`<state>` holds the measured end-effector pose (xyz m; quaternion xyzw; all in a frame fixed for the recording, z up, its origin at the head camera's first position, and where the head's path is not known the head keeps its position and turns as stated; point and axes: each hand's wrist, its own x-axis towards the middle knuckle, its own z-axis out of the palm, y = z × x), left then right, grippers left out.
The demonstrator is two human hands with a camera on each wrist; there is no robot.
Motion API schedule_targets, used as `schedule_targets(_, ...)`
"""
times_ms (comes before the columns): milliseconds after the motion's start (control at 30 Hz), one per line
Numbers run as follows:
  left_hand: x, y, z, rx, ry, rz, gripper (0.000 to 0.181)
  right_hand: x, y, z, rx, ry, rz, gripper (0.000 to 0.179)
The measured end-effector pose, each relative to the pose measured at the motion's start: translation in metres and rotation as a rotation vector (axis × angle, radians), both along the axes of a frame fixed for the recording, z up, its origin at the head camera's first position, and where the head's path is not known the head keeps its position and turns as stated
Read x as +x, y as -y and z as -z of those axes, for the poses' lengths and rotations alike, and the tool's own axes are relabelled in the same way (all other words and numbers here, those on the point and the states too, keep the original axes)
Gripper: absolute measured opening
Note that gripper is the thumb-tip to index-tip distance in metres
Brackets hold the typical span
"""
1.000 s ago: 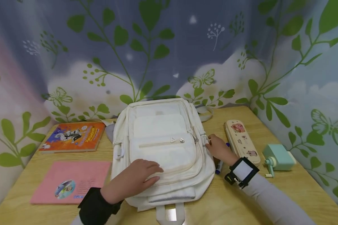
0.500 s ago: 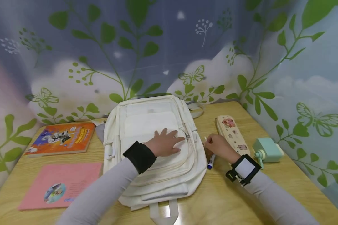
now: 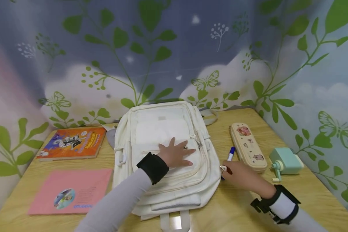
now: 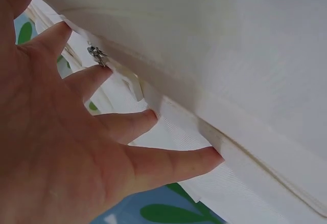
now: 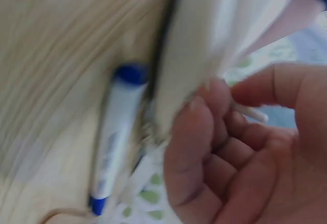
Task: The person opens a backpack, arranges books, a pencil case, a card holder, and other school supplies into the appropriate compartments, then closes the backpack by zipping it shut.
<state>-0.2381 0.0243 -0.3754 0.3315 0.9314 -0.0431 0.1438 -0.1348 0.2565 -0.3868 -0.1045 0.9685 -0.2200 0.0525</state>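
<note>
A white backpack (image 3: pixel 165 129) lies on its back on the table, its front pocket with a zip facing up. My left hand (image 3: pixel 175 154) rests on that front pocket with the fingers spread. In the left wrist view its fingertips (image 4: pixel 207 157) touch the fabric beside a metal zip slider (image 4: pixel 96 54). At the bag's right side my right hand (image 3: pixel 240 175) pinches a zipper pull (image 5: pixel 250 113) between thumb and fingers; most of the pull is hidden. A white marker (image 5: pixel 117 137) with blue ends lies just beside the bag, partly behind the right hand in the head view.
A cream pencil case (image 3: pixel 247 146) and a mint-green pencil sharpener (image 3: pixel 287 161) with a crank stand to the right. An orange book (image 3: pixel 72 143) and a pink book (image 3: pixel 72 190) lie to the left. A patterned curtain (image 3: pixel 150 64) borders the table (image 3: pixel 235 209).
My left hand has moved up from the bag's lower left onto the front pocket, fingers spreading. The right hand has slid down the bag's right side toward me.
</note>
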Motion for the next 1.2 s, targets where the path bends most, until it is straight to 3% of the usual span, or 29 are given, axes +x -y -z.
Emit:
schedule_targets(133, -0.001, -0.005, 0.003, -0.030, -0.040, -0.019, 0.058, 0.027, 0.016, -0.011, 0.079, -0.020, -0.078, 0.018)
schedule_targets(233, -0.002, -0.006, 0.007, -0.048, -0.071, -0.037, 0.058, 0.041, 0.041, -0.011, 0.161, -0.118, -0.137, 0.019)
schedule_targets(367, 0.000, -0.012, 0.016, -0.047, -0.101, -0.032, 0.060, 0.050, 0.076, -0.005, 0.236, -0.259, -0.245, 0.015)
schedule_targets(500, 0.003, -0.018, 0.023, -0.034, -0.104, -0.025, 0.060, 0.051, 0.094, -0.009, 0.215, -0.272, -0.299, 0.012)
schedule_targets(567, 0.000, -0.017, 0.024, -0.020, -0.076, -0.028, 0.060, 0.048, 0.095, -0.015, 0.158, -0.236, -0.277, 0.015)
schedule_targets(633, -0.003, -0.015, 0.018, 0.003, -0.005, -0.029, 0.059, 0.045, 0.090, -0.021, 0.100, -0.212, -0.240, 0.020)
schedule_targets(733, -0.009, -0.003, 0.003, 0.087, 0.140, 0.001, 0.055, 0.039, 0.080, -0.026, 0.034, -0.176, -0.161, 0.024)
schedule_targets(800, -0.007, 0.008, -0.013, 0.170, 0.217, 0.043, 0.051, 0.037, 0.071, -0.029, 0.015, -0.167, -0.126, 0.024)
schedule_targets(900, 0.009, 0.025, -0.030, 0.310, 0.222, 0.145, 0.042, 0.035, 0.060, -0.028, -0.009, -0.138, -0.096, 0.024)
schedule_targets(1000, 0.038, 0.034, -0.041, 0.389, 0.134, 0.225, 0.033, 0.035, 0.055, -0.026, -0.034, -0.120, -0.097, 0.024)
schedule_targets(1067, 0.056, 0.033, -0.041, 0.410, 0.080, 0.251, 0.026, 0.034, 0.054, -0.024, -0.057, -0.122, -0.098, 0.024)
schedule_targets(1200, 0.082, 0.019, -0.032, 0.432, 0.058, 0.222, 0.018, 0.035, 0.058, -0.026, -0.111, -0.113, -0.084, 0.021)
